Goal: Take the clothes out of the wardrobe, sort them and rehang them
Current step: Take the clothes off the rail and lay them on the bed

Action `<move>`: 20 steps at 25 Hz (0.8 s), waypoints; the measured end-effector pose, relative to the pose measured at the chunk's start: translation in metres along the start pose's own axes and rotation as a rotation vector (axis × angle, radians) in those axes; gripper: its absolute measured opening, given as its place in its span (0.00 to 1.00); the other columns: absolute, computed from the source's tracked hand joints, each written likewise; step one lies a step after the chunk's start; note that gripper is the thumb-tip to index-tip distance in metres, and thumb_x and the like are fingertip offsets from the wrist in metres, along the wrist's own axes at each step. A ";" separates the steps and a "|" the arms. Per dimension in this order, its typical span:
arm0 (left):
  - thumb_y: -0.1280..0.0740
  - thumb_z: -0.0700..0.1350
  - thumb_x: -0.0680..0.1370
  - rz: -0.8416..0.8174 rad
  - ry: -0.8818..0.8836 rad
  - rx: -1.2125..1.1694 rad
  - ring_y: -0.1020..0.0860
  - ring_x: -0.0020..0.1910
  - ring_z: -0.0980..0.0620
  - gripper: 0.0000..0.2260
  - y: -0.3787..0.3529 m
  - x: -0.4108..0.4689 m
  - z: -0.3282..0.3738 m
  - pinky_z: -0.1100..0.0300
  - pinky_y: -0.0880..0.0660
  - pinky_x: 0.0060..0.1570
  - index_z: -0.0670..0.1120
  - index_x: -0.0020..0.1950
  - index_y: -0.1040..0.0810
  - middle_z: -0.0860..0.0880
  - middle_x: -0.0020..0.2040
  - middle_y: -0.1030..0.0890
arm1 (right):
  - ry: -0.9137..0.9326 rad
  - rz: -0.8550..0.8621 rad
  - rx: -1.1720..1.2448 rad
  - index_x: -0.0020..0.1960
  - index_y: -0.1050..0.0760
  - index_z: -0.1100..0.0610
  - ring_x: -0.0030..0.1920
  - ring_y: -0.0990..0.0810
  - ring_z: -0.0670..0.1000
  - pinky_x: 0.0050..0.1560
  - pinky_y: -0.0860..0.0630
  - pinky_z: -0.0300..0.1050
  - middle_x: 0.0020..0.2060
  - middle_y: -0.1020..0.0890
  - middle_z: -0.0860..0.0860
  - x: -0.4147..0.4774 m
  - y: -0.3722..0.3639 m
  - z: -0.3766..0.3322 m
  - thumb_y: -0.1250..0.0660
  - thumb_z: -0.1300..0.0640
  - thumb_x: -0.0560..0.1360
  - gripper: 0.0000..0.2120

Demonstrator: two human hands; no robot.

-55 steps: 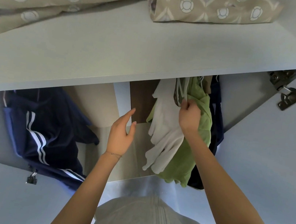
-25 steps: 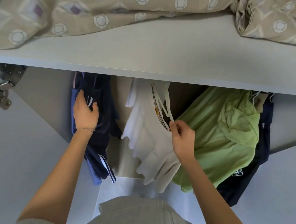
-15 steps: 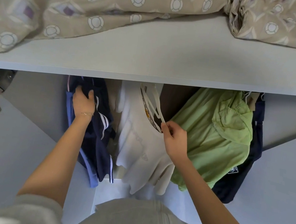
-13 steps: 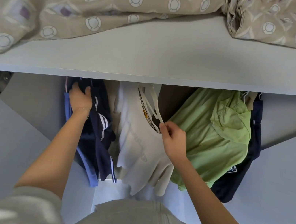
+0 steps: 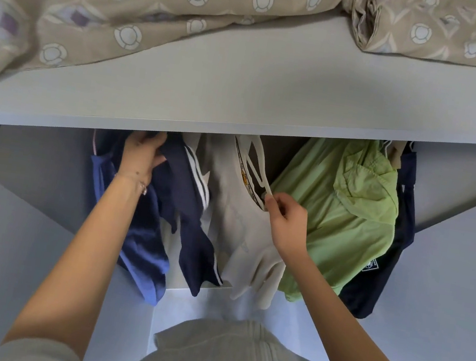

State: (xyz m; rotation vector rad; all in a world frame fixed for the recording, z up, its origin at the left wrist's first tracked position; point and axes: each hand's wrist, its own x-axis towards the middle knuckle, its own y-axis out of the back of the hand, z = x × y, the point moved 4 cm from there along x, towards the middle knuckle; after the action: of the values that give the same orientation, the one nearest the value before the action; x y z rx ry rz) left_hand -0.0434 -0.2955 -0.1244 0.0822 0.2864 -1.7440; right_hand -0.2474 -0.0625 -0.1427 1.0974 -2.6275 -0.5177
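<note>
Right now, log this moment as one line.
left hand: grips navy striped garment | right hand: pinches white hanger | white top: hanging on that hanger

Shelf edge (image 5: 238, 129) capped reach from above. Hung clothes (image 5: 234, 220) crowded centre of frame. Free room lay left of blue garment (image 5: 142, 252) and right of dark garment (image 5: 374, 290), beside wardrobe walls (image 5: 40, 169).

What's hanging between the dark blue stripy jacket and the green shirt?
A white top on a white hanger, in the head view. The right hand pinches that hanger; the left hand grips the dark blue stripy jacket.
</note>
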 end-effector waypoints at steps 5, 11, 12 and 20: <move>0.31 0.37 0.77 -0.238 0.046 0.140 0.27 0.43 0.48 0.06 -0.037 -0.042 -0.037 0.54 0.20 0.51 0.40 0.52 0.26 0.50 0.32 0.33 | -0.030 0.019 0.031 0.34 0.30 0.62 0.27 0.37 0.44 0.29 0.39 0.36 0.24 0.34 0.47 0.001 0.013 0.001 0.35 0.58 0.78 0.15; 0.32 0.35 0.77 -0.375 0.104 0.212 0.31 0.42 0.47 0.16 -0.089 -0.082 -0.056 0.50 0.21 0.55 0.49 0.37 0.34 0.57 0.25 0.38 | -0.030 0.065 -0.059 0.36 0.25 0.58 0.26 0.34 0.46 0.30 0.37 0.39 0.24 0.31 0.49 0.006 0.027 0.005 0.36 0.55 0.79 0.14; 0.32 0.35 0.77 -0.403 0.100 0.219 0.31 0.42 0.47 0.15 -0.097 -0.087 -0.056 0.51 0.21 0.55 0.48 0.37 0.34 0.56 0.26 0.38 | -0.017 0.079 -0.084 0.36 0.24 0.58 0.26 0.33 0.47 0.31 0.35 0.40 0.25 0.29 0.49 0.004 0.029 0.006 0.36 0.55 0.79 0.14; 0.32 0.39 0.78 -0.661 -0.011 0.324 0.26 0.40 0.44 0.14 -0.149 -0.119 -0.071 0.55 0.19 0.47 0.31 0.40 0.30 0.35 0.33 0.30 | 0.051 0.204 -0.332 0.40 0.23 0.55 0.31 0.29 0.47 0.33 0.34 0.43 0.28 0.29 0.42 -0.035 0.040 0.019 0.39 0.44 0.77 0.17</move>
State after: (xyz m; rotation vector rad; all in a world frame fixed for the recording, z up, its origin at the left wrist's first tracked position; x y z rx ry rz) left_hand -0.1732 -0.1403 -0.1456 0.2330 0.0110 -2.4377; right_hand -0.2557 -0.0062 -0.1464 0.7230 -2.4543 -0.8305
